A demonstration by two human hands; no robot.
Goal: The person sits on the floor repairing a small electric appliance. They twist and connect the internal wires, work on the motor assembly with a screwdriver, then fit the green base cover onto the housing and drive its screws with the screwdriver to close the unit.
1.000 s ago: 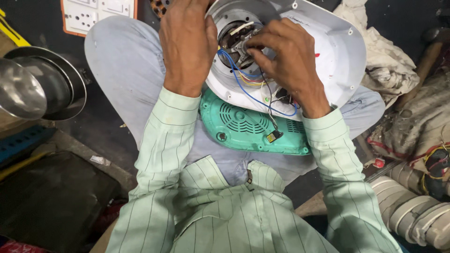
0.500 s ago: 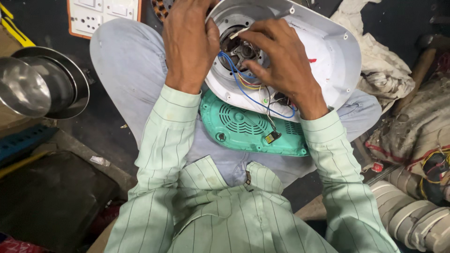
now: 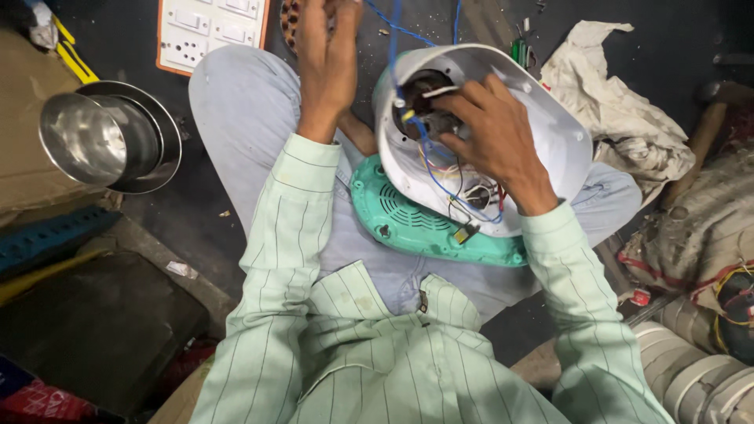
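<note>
Fingers (image 3: 440,106) of the right hand (image 3: 491,137) are curled inside the open underside of the white appliance housing (image 3: 550,133), pinching at the motor parts (image 3: 428,118) in the round cavity; exactly which part they grip is hidden by the knuckles. The left hand (image 3: 326,67) is raised beyond the left knee, fingers drawn together. A blue wire (image 3: 393,39) runs up from the cavity just beside it, but whether the hand grips that wire cannot be told.

The housing rests tilted on the person's lap, its opening facing the camera. The green base plate (image 3: 416,228) lies under its near edge, against the thighs, detached from the housing. Loose blue, yellow and dark wires (image 3: 452,184) hang out of the housing toward the plate, one ending in a small connector (image 3: 465,232).

Status, as judged: the base is off and the interior exposed, so opening is done. Work on the motor and wiring appears under way. Wires are not tidied, and the base is not refitted.

Surroundings: steel bowls (image 3: 110,137) to the left, a white switch board (image 3: 212,31) on the floor ahead, and a crumpled cloth (image 3: 620,102) to the right.
</note>
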